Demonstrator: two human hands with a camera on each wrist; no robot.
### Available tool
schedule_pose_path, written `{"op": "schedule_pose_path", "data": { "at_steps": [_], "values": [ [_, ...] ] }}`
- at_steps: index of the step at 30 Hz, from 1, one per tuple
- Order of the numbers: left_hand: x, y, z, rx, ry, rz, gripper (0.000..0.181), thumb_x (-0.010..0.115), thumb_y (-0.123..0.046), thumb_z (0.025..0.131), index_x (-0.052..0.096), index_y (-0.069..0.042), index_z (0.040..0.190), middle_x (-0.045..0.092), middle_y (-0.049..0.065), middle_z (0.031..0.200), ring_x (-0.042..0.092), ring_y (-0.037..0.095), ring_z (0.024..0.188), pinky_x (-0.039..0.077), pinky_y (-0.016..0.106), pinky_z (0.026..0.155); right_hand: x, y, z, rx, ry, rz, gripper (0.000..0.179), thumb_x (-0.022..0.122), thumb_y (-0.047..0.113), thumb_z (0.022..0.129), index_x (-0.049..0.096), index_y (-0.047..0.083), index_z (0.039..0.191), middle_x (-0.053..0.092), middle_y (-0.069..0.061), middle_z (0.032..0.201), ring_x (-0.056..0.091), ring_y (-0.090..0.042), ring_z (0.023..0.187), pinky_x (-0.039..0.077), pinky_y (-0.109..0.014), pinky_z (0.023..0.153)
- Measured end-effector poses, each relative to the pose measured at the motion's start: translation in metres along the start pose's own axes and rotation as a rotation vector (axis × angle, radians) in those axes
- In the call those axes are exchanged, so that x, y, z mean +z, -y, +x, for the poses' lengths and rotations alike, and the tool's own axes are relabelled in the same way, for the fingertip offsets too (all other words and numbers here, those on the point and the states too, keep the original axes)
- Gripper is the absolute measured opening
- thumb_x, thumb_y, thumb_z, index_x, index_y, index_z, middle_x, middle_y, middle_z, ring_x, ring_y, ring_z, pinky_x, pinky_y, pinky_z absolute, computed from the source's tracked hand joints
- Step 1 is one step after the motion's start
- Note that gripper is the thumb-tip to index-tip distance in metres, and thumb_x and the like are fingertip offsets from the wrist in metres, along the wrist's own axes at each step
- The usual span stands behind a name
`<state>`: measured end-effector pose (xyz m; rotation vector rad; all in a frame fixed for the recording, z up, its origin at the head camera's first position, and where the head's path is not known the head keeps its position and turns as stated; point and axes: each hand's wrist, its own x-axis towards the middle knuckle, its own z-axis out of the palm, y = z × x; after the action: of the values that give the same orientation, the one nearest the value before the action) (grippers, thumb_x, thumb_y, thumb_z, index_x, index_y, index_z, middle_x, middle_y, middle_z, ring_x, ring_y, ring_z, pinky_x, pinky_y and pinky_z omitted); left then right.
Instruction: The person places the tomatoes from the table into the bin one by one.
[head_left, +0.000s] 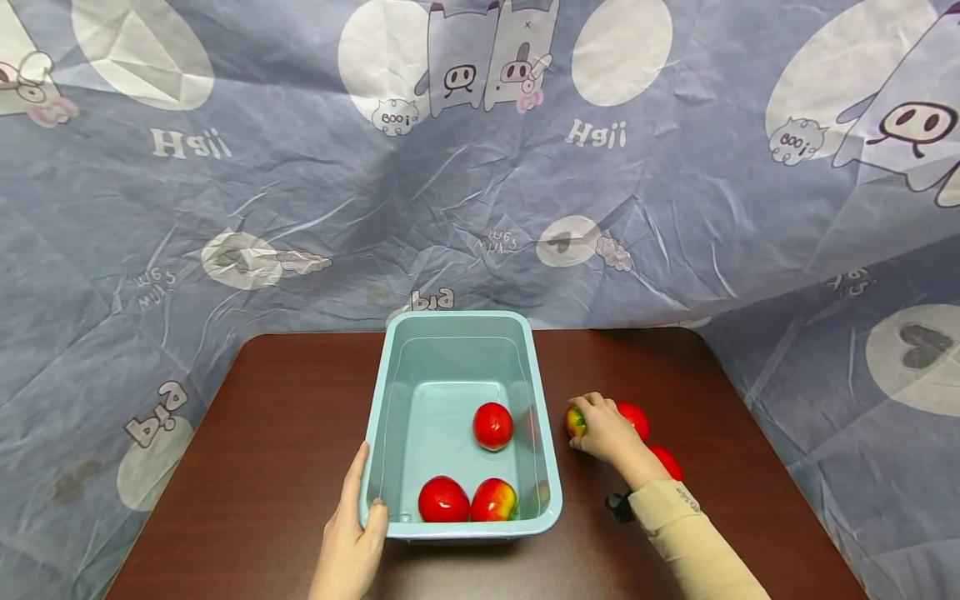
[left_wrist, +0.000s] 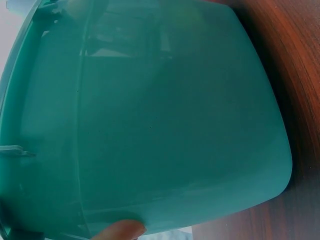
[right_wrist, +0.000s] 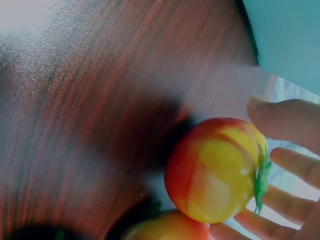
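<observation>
A light blue-green plastic bin (head_left: 457, 529) stands on the table with three red tomatoes inside, one (head_left: 492, 426) lying apart from the near pair. My left hand (head_left: 351, 529) holds the bin's near left side, its thumb over the rim and fingers along the outer wall. To the bin's right, my right hand (head_left: 609, 429) reaches over a red-and-yellow tomato (right_wrist: 215, 170) with a green leafy top. In the right wrist view its thumb stands apart from the fruit, and the fingertips lie close to the leafy side; contact is unclear.
Two more red tomatoes, one (head_left: 633, 419) beside the right hand and another (head_left: 666, 462) by the wrist, lie on the dark brown wooden table (head_left: 300, 417). A grey-blue cartoon-print cloth (head_left: 360, 208) hangs behind the table's far edge.
</observation>
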<state>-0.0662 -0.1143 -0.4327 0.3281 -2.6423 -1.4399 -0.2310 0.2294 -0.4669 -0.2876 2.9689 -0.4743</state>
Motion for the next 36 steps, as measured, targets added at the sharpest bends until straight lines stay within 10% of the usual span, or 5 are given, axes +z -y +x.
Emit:
{"op": "schedule_pose_path", "data": {
  "at_steps": [36],
  "values": [
    [-0.001,-0.002,0.0,-0.012,0.006,0.007,0.072,0.044,-0.01,0.093,0.022,-0.034,0.157,0.045,0.017,0.15,0.057,0.036,0.123,0.045,0.055,0.096,0.017,0.004,-0.006,-0.1,-0.082,-0.04,0.063,0.082,0.0,0.066,0.058,0.002,0.124,0.056,-0.02,0.121,0.053,-0.038,0.101,0.055,-0.048,0.076]
  ]
}}
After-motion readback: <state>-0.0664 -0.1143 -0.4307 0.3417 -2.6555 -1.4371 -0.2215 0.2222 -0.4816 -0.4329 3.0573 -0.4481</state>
